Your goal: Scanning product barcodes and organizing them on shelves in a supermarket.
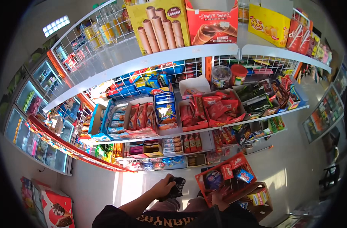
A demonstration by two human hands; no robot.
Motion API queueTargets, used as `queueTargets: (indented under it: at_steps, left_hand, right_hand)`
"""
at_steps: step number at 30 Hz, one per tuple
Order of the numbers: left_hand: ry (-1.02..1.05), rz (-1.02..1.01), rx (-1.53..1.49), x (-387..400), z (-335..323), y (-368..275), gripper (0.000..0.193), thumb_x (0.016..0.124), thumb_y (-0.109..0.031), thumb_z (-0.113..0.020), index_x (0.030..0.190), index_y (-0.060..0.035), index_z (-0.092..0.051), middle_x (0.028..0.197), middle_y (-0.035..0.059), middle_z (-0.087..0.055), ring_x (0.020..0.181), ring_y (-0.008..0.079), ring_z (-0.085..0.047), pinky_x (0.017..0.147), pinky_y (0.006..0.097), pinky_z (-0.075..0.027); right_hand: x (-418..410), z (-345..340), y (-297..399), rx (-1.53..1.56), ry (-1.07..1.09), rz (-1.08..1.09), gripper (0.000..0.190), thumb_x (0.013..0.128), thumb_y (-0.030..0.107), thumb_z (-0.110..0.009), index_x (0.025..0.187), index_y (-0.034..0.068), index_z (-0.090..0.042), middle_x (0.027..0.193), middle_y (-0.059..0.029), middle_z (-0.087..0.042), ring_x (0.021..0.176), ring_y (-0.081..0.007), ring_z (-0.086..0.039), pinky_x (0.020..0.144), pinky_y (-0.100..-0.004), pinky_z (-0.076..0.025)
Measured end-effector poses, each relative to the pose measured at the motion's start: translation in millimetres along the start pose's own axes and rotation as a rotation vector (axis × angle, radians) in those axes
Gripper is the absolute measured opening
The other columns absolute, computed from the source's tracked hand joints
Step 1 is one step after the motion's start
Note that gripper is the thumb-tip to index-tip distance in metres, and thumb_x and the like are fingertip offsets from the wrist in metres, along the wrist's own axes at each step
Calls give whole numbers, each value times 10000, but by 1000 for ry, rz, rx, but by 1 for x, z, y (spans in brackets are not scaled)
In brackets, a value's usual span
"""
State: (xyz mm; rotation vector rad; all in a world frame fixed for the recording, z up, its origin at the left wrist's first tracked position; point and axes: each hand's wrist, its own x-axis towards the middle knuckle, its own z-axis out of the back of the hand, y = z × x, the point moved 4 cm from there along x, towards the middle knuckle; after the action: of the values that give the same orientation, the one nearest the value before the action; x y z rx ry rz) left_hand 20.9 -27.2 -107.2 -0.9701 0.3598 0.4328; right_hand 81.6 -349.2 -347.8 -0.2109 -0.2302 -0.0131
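Note:
My left hand grips a dark, crumpled bundle with pale marks, held above my lap; whether it is cloth or wrappers is unclear. To the right, my right hand is at the near edge of an open red carton, its fingers partly hidden by the contents. Inside that carton lie red Fullo packs, a blue Tango pack and a round purple item. A brown cardboard box stands against the carton's right side, holding a yellow pack.
Before me rises a white shelf unit with snack boxes on several levels. Large biscuit cartons stand on its top shelf. Glass-door fridges line the left, above a red-and-white chest. A glass case is at right.

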Motion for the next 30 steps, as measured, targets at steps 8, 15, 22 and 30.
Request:
queueTargets:
  at_steps: [8,15,22,30]
  left_hand:
    - [-41,193,-1235,13,47,1,524,990,-459,-363,1232,-38,-560,1140,123,-654,1025,240,-638,966,366,-469]
    - [-5,-215,-1434,20,81,-13,466,978,-327,-487,1330,-22,-458,1164,129,-619,1048,234,-617,929,328,-491]
    - [-447,-341,-970,-10,118,-21,426,862,-152,-707,1217,-14,-516,1084,65,-613,947,122,-578,813,265,-478]
    - [-357,-643,-187,-58,161,-60,600,784,-325,-771,1213,1,-508,982,181,-665,900,302,-667,805,363,-512]
  right_hand:
    - [70,105,47,1636,488,-357,341,886,51,-516,1224,21,-480,856,-67,-566,654,-145,-589,550,-288,-488]
    - [117,347,140,1570,135,507,288,878,100,-624,1144,19,-549,1005,-149,-585,854,-256,-620,700,-347,-489]
    - [70,377,172,1453,310,814,259,860,137,-650,1090,27,-607,917,-125,-601,763,-274,-607,674,-362,-488]
    - [103,442,162,1614,199,676,250,891,131,-644,1117,30,-606,882,-87,-619,800,-202,-623,703,-328,-499]
